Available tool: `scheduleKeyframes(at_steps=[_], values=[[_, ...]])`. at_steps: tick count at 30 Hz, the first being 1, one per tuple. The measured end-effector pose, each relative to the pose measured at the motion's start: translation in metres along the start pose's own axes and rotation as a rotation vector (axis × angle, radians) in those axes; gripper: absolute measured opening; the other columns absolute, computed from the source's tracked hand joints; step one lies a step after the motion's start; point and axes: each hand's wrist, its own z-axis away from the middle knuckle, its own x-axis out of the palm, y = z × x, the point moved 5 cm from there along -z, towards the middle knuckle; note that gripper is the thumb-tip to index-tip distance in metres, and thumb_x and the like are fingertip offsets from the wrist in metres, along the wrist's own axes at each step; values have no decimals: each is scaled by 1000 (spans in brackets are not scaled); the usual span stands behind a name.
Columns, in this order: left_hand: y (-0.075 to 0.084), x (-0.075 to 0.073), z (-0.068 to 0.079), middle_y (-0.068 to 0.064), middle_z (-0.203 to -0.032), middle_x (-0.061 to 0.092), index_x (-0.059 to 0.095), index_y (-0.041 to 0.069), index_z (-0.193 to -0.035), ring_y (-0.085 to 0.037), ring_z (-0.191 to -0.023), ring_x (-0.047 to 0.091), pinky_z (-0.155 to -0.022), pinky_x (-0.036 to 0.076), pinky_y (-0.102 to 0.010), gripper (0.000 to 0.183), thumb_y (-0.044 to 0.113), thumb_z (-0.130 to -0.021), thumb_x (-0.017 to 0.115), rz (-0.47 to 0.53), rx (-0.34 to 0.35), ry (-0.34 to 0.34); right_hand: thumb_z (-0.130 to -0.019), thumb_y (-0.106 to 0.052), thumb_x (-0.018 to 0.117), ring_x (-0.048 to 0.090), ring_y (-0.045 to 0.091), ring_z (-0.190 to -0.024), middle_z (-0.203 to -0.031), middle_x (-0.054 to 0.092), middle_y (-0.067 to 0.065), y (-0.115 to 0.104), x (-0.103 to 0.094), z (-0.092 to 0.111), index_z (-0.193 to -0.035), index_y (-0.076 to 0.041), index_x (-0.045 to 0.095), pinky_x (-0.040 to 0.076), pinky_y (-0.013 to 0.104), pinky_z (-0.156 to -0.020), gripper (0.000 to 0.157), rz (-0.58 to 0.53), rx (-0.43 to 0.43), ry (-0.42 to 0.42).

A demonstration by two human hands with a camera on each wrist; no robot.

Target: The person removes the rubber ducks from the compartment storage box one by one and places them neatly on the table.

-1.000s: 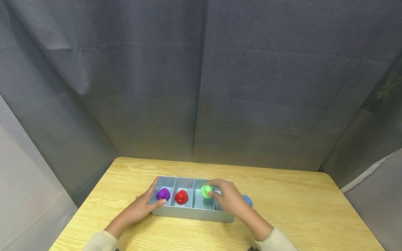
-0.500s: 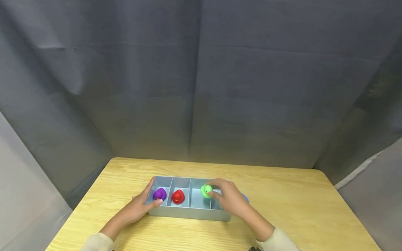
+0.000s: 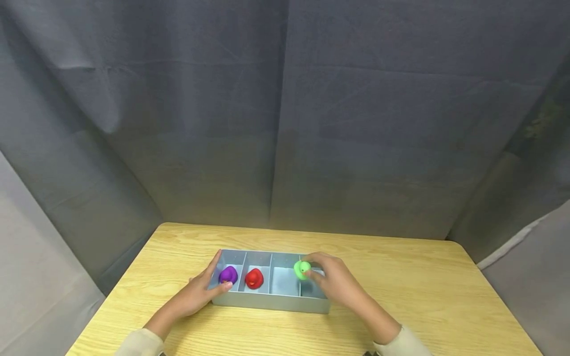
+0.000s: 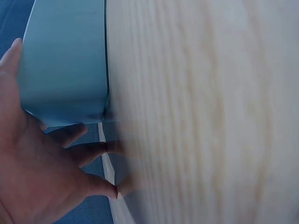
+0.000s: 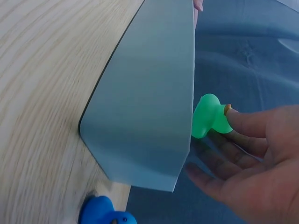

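My right hand [image 3: 331, 277] pinches a green rubber duck [image 3: 303, 269] between thumb and fingers. The duck is above the divider between the two right-hand compartments of a grey-blue divided box [image 3: 271, 302]. In the right wrist view the green duck [image 5: 209, 116] shows beyond the box's rim [image 5: 192, 88]. At the box's left end rests my left hand [image 3: 196, 291], fingers spread along the end and thumb over the front rim. A purple duck [image 3: 228, 275] lies in the leftmost compartment, and a red duck [image 3: 254, 279] is in the one beside it.
On the table beside the box's right end sits a blue duck [image 5: 100, 212], seen in the right wrist view and hidden in the head view. The light wooden table [image 3: 423, 291] ends at grey curtains [image 3: 356, 148] behind and at both sides.
The right hand has moved to the right with the green duck, from over the third compartment to over the divider. The left hand stays at the box's left end.
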Motion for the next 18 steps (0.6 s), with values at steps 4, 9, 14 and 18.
scheduleKeyframes(at_steps=[4,9,14,18], values=[[-1,0,0,-13,-172,10,-8,38,-165,-52,-151,22,-113,-6,-79,93,58,-101,57,-1,-6,4,-91,-2,75,72,29,-108,-117,74,7,4,-7,3,-119,-5,72,59,45,-93,28,13,-7,5],[0,0,0,-13,-172,10,-8,38,-165,-52,-151,22,-113,-7,-79,94,59,-101,57,0,-13,0,-91,-3,75,71,31,-111,-119,73,8,10,-16,7,-120,-5,72,57,48,-96,29,10,3,8],[0,-1,1,-14,-171,11,-8,37,-166,-52,-151,22,-113,-7,-79,95,60,-100,57,4,-18,-1,-92,-4,75,70,30,-113,-121,73,6,15,-24,11,-122,-7,72,56,51,-98,30,28,27,12],[0,-1,1,-14,-172,11,-7,37,-166,-52,-151,22,-113,-7,-79,94,59,-100,57,5,-15,-1,-93,-4,74,70,32,-114,-123,72,7,19,-30,15,-124,-7,71,55,54,-99,31,36,45,9]])
